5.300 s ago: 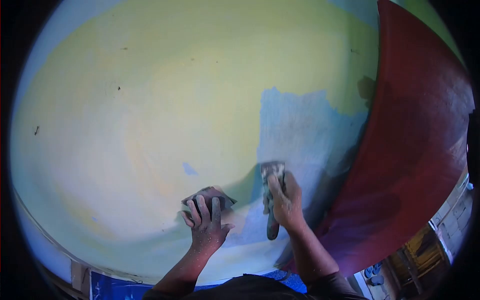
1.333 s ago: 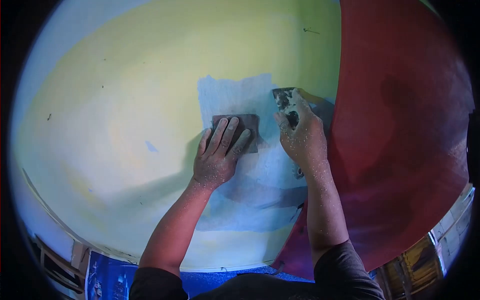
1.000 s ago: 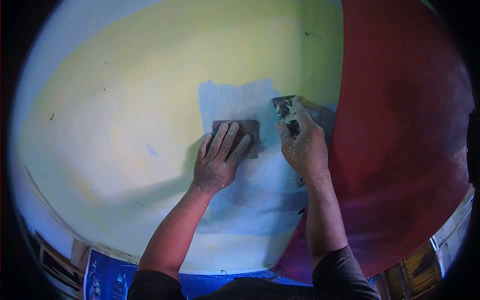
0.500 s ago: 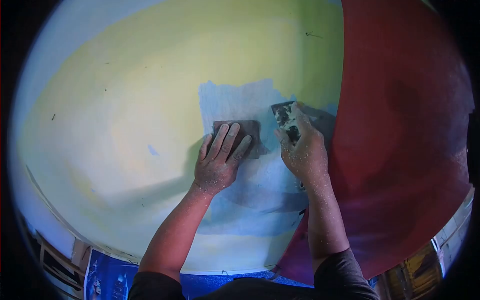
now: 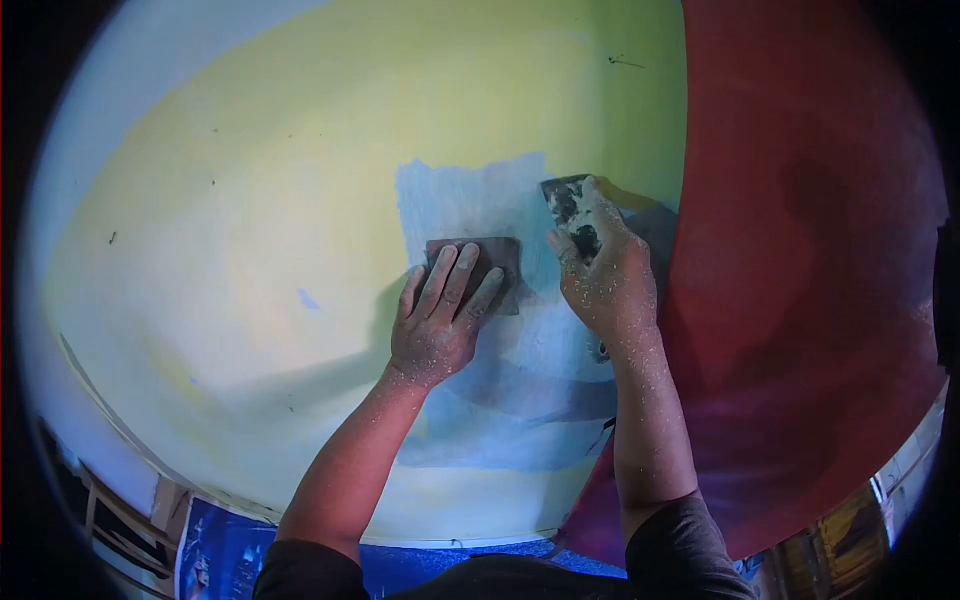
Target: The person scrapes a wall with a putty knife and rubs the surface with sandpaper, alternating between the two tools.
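My left hand point(image 5: 440, 310) lies flat with its fingers spread over a dark square sheet, which looks like sandpaper point(image 5: 500, 255), against the curved yellow and pale blue painted surface point(image 5: 300, 200). Gripped between the thumb and fingers of my right hand point(image 5: 612, 270) is a dark block with white smears, apparently a sanding block point(image 5: 567, 205). It sits near the upper right of the pale blue patch point(image 5: 450, 190). Pale dust specks cover both hands and forearms. The underside of the block is hidden.
A dark red section point(image 5: 790, 250) borders the yellow area on the right. Blue sheeting point(image 5: 420, 565) shows below the surface's lower edge. At the lower left is a wooden frame point(image 5: 125, 525); brownish items point(image 5: 850, 540) are at the lower right.
My right hand has moved a little upward along the surface with the sanding block. My left hand and the dark sheet have stayed nearly in place.
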The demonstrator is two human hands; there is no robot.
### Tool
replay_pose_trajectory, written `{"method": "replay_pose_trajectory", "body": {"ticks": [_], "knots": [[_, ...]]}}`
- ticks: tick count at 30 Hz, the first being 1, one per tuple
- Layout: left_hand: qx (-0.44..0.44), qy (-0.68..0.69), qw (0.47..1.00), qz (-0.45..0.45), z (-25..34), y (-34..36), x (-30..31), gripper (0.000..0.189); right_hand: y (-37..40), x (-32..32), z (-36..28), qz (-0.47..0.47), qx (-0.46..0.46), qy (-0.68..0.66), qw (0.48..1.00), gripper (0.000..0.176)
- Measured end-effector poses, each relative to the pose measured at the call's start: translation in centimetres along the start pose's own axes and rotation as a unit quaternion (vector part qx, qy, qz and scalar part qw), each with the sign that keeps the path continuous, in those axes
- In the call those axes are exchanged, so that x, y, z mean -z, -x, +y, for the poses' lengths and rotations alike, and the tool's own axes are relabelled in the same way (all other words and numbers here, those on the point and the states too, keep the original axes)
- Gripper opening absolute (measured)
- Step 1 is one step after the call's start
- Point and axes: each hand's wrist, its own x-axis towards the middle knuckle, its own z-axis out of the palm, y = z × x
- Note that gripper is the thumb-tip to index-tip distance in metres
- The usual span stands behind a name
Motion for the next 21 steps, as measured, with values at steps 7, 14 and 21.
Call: {"method": "replay_pose_trajectory", "body": {"ticks": [7, 14, 21], "knots": [[0.0, -0.004, 1.0, 0.002, 0.0, -0.3, 0.0, 0.054, 1.4, -0.4, 1.1, 0.005, 0.028, 0.057, 0.998, 0.072], [-0.002, -0.011, 1.0, 0.002, -0.1, 0.0, -0.5, 0.055, 1.3, -1.0, 1.2, 0.002, 0.032, 0.024, 0.999, 0.074], [0.002, 0.001, 1.0, 0.018, -0.1, 0.0, -0.8, 0.056, 0.8, -0.8, 0.1, -0.02, -0.002, 0.051, 0.999, 0.078]]}}
